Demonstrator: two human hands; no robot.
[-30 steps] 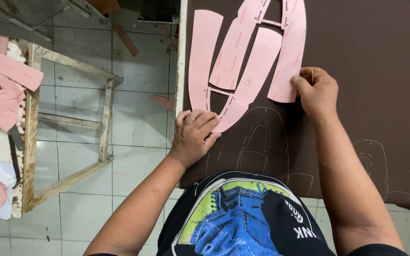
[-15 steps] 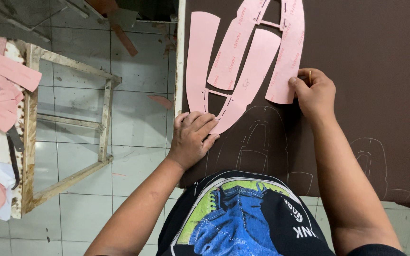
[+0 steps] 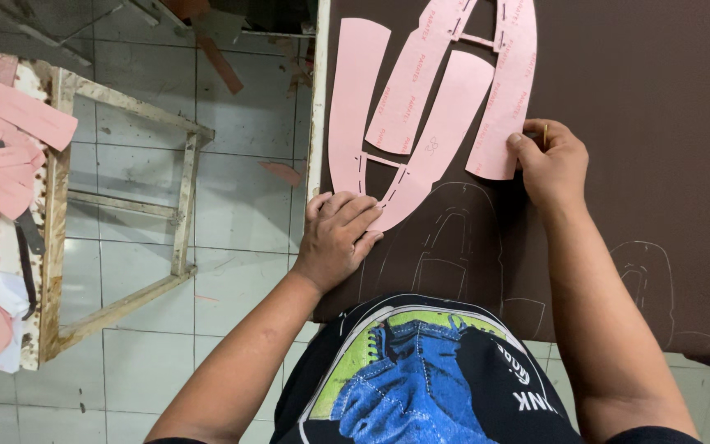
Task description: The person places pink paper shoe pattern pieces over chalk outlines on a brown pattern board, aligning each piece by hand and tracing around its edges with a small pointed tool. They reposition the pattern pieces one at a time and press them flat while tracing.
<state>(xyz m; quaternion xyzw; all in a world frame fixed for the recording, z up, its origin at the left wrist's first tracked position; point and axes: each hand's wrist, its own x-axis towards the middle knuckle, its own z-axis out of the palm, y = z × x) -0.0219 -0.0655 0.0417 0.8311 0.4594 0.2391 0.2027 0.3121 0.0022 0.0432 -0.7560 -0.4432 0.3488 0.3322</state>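
Pink card pattern [image 3: 429,115] lies at top centre on brown sheet [image 3: 651,123] covering the bench. Left hand [image 3: 337,234], fingers together, presses its lower tip flat to stop slipping. Right hand [image 3: 554,164] pinches a thin yellowish marker [image 3: 545,134] against the right strip's edge.

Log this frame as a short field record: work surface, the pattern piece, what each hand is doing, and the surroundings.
surface: dark brown sheet material on a table, faint outlines already traced on it
pattern: pink multi-strip card template lying flat on the sheet
left hand: left hand pressing palm-down on the template's lower tip, near the table edge
right hand: right hand at the lower end of the template's right strip, pinching a thin yellowish marking tool
surroundings: worn wooden frame on a tiled floor, loose pink cut pieces stacked at left
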